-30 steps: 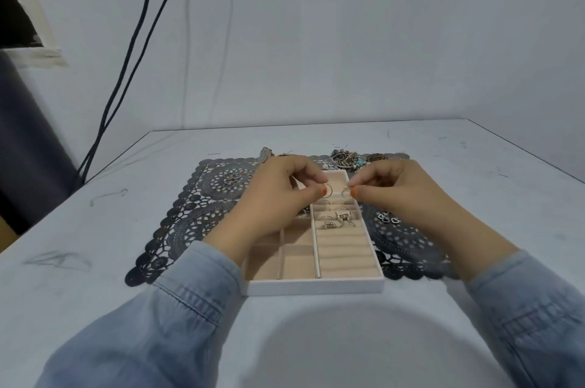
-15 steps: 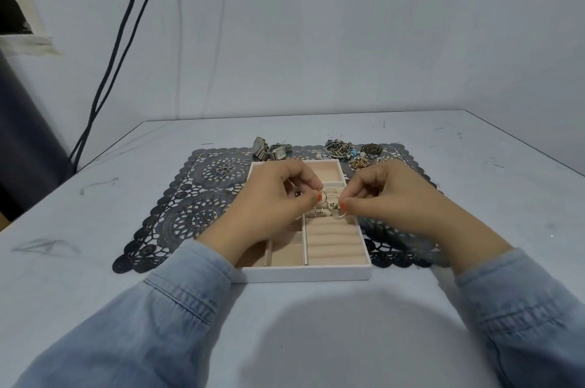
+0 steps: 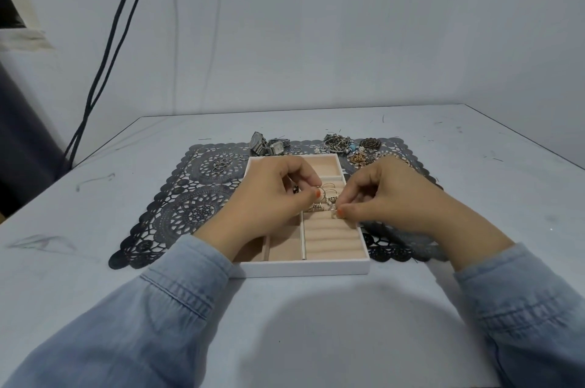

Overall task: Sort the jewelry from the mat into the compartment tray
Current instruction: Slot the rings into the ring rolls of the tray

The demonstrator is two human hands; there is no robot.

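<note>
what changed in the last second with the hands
The right hand carried its small metal ring nearer and down to the beige rolls of the white compartment tray; the left hand followed, still pinching a thin gold hoop. Tray, dark lace mat and loose jewelry stayed.

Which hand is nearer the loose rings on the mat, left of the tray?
Left. The left hand is over the left part of the tray, just right of the rings; the right hand is over its right edge, farther away.

Light-blue denim sleeves [image 3: 177, 286]; orange-painted nails [image 3: 317, 194].
</note>
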